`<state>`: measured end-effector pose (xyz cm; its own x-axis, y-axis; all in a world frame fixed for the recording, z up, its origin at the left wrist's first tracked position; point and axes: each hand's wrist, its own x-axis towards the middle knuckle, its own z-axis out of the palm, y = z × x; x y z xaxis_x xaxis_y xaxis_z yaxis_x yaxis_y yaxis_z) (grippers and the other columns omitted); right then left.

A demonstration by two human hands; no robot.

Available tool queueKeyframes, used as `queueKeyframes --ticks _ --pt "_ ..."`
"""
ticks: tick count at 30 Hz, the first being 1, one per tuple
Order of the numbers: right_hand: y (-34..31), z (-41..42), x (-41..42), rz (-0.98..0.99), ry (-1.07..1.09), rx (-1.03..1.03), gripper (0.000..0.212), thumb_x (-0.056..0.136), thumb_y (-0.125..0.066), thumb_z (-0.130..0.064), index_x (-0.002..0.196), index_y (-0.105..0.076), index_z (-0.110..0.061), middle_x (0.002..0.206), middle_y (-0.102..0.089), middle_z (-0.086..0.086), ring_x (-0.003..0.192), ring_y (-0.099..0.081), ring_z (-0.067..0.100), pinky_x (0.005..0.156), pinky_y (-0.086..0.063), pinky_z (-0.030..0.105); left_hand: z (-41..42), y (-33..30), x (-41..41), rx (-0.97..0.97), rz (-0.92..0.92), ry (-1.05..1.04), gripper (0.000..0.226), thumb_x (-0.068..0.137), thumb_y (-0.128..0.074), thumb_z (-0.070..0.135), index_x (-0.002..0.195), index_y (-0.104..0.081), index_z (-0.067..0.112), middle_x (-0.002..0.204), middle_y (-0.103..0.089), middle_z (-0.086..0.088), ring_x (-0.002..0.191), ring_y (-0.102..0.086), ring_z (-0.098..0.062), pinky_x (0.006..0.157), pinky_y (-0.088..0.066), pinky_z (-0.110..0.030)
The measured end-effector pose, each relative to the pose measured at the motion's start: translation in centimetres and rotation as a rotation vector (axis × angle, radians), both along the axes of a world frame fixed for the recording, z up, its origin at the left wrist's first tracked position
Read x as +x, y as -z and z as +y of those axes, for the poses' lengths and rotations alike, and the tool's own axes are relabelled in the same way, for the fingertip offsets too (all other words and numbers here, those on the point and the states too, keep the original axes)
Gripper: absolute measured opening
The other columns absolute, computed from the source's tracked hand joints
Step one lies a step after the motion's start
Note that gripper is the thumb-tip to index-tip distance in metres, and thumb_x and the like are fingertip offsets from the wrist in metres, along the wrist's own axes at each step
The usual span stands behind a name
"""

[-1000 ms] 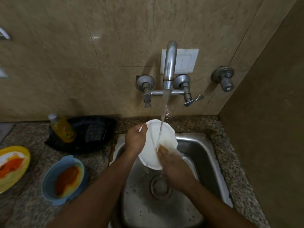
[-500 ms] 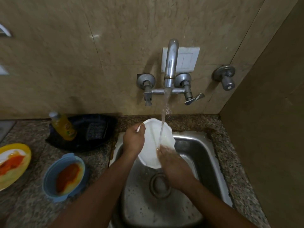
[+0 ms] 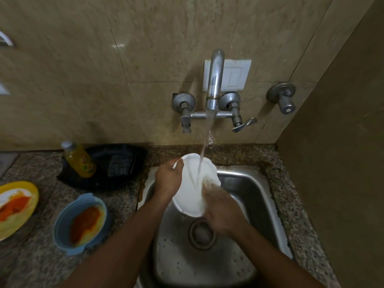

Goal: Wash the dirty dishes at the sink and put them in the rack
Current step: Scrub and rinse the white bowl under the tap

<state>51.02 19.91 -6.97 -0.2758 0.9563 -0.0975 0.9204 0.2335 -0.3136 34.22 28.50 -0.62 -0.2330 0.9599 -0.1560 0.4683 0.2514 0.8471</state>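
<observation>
A white plate (image 3: 192, 190) is held tilted over the steel sink (image 3: 245, 183), under the stream of water (image 3: 204, 146) running from the wall tap (image 3: 215, 80); the left hand (image 3: 169, 179) grips the plate's upper left rim, fingers curled round the edge; the right hand (image 3: 220, 213) lies against the plate's lower right face, blurred, so whether its fingers are flat or curled cannot be told; on the granite counter (image 3: 128, 196) to the left stand a blue bowl (image 3: 81, 223) smeared orange, a yellow plate (image 3: 17, 206) with orange residue, and a yellow bottle (image 3: 78, 159) beside a black tray (image 3: 116, 167).
</observation>
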Motion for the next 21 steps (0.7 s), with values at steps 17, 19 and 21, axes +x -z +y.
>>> queueKeyframes --ticks 17,19,21 --pt "-0.6 2.1 -2.4 -0.046 -0.005 -0.071 0.077 0.1 -0.018 -0.054 0.155 0.009 -0.007 0.153 0.026 0.007 0.147 0.018 0.021 0.117 0.012 0.037 -0.4 1.0 -0.4 -0.18 -0.086 0.079 0.036 0.099 -0.046 0.033 0.103 -0.072 0.008 0.107 -0.071 -0.015 0.099 -0.063 -0.032 0.093 -0.051 -0.043" --pt "-0.8 1.5 -2.1 -0.036 -0.088 -0.084 0.076 0.101 -0.026 -0.05 0.156 0.01 -0.011 0.158 0.022 0.005 0.149 0.015 0.019 0.119 0.008 0.038 -0.9 1.7 -0.7 -0.224 -0.148 0.06 0.033 0.099 -0.048 0.033 0.1 -0.072 0.012 0.108 -0.071 -0.013 0.099 -0.064 -0.03 0.096 -0.05 -0.045" --pt "-0.7 1.1 -1.2 -0.078 -0.071 -0.028 0.074 0.098 -0.025 -0.048 0.157 -0.001 -0.009 0.16 0.012 0.004 0.152 -0.001 0.022 0.124 -0.007 0.042 -1.2 2.0 -0.8 -0.219 -0.164 0.047 0.03 0.099 -0.049 0.036 0.102 -0.073 0.017 0.112 -0.071 -0.009 0.101 -0.062 -0.028 0.098 -0.049 -0.044"
